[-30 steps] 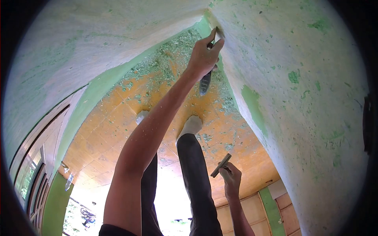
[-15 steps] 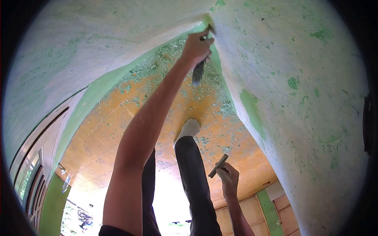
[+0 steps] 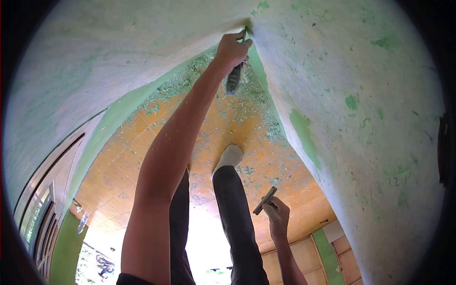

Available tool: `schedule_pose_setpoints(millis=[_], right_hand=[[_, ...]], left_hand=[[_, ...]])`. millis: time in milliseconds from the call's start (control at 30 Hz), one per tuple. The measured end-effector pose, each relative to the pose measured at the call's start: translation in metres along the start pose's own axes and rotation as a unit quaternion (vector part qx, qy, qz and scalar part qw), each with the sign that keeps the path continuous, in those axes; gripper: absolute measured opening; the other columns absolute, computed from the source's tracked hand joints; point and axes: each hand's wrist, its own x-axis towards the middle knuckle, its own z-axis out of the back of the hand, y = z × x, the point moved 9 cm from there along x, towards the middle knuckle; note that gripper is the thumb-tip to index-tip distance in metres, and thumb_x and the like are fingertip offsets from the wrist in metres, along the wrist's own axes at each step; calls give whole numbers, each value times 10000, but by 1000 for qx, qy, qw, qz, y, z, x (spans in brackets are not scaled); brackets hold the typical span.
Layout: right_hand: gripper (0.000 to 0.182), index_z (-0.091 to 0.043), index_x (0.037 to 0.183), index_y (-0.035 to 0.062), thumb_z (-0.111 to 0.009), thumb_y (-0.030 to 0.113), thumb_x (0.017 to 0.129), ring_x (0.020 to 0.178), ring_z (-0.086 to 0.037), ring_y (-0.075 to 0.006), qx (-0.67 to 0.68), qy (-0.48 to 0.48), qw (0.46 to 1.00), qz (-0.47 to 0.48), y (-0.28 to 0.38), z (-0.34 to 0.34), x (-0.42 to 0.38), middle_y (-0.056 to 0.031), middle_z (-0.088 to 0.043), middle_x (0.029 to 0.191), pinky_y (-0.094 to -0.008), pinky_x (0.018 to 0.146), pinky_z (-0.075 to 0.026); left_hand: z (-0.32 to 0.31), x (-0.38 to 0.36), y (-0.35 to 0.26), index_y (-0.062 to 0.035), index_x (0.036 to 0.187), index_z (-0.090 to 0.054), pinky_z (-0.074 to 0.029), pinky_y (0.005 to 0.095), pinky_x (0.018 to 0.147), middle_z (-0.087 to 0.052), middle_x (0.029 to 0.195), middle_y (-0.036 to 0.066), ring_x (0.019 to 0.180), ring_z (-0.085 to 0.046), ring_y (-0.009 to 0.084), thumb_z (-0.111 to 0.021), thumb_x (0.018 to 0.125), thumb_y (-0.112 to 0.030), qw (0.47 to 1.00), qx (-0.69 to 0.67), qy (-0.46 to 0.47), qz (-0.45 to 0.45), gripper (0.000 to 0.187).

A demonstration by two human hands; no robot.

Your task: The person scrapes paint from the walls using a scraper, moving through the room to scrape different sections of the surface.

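My left hand (image 3: pixel 232 51) is raised into the corner where two walls meet, closed around a scraper (image 3: pixel 233 80). The scraper's dark handle hangs below my fist, and its thin blade points up against the green paint in the corner. Lower down on the right, my right hand (image 3: pixel 278 213) grips a short, flat, dark grey bar (image 3: pixel 265 200), held slanted and away from the walls. The bar's exact kind cannot be made out. Patches of green paint (image 3: pixel 304 135) remain on the whitish, scraped right wall (image 3: pixel 342 156).
Green paint flakes (image 3: pixel 190 76) lie thickly on the orange tiled floor (image 3: pixel 156 128) below the corner. My foot in a light sock (image 3: pixel 232 155) stands mid-floor. A window (image 3: pixel 42 223) is at the lower left, and bright daylight comes in behind my legs.
My left hand has shifted slightly left with the scraper, whose handle has swung up and left a little. My right hand and the bar are almost where they were.
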Motion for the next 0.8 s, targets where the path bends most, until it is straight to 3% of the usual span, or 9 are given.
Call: schedule_pose_setpoints(millis=[100, 200, 367, 600, 700, 800], right_hand=[[181, -619, 1002, -81, -609, -13, 835, 805, -596, -117, 23, -3, 1000, 10, 2, -1, 1, -94, -648, 871, -253, 738, -468], [186, -619, 1008, -81, -608, -9, 837, 804, -595, -120, 24, -2, 1000, 5, 4, -2, 2, -95, -647, 869, -255, 740, -468], [189, -622, 1001, -83, -614, -3, 830, 804, -598, -124, 13, 2, 1000, 12, 10, -1, 4, -96, -647, 871, -260, 741, -472], [162, -626, 972, -75, -608, -5, 827, 777, -584, -114, -1, 0, 1000, 23, 7, -1, 8, -87, -645, 855, -260, 719, -466], [157, -623, 967, -74, -610, -3, 828, 780, -585, -113, -1, -2, 1000, 22, 7, 0, 6, -85, -642, 848, -261, 719, -466], [155, -621, 965, -75, -610, -5, 827, 780, -583, -110, -7, -3, 1000, 30, 10, 0, 4, -80, -639, 841, -257, 715, -465]], left_hand=[[-9, -30, -14, 25, 1086, -611, -404, 257, 407, -491, 695, 19, 526, -477, 89, -609, 930, -189, 999, 27, 36, -11, 265], [-4, -22, -12, 14, 1005, -604, -400, 256, 403, -482, 678, 15, 525, -478, 83, -613, 928, -190, 998, 32, 23, -41, 218], [-12, -43, -17, -27, 1250, -585, -431, 269, 410, -533, 684, 37, 516, -497, 91, -602, 929, -193, 997, 57, 19, -48, 362], [4, -18, -20, -32, 1288, -566, -487, 288, 434, -572, 685, 72, 500, -532, 113, -555, 887, -128, 973, 181, -45, -134, 413], [-15, -36, -16, -22, 1284, -564, -496, 300, 430, -570, 655, 81, 484, -533, 121, -521, 872, -97, 969, 149, -64, -184, 421], [-1, -18, -18, -13, 1280, -565, -484, 307, 423, -581, 662, 100, 485, -547, 136, -525, 874, -102, 977, 125, -94, -145, 418]])
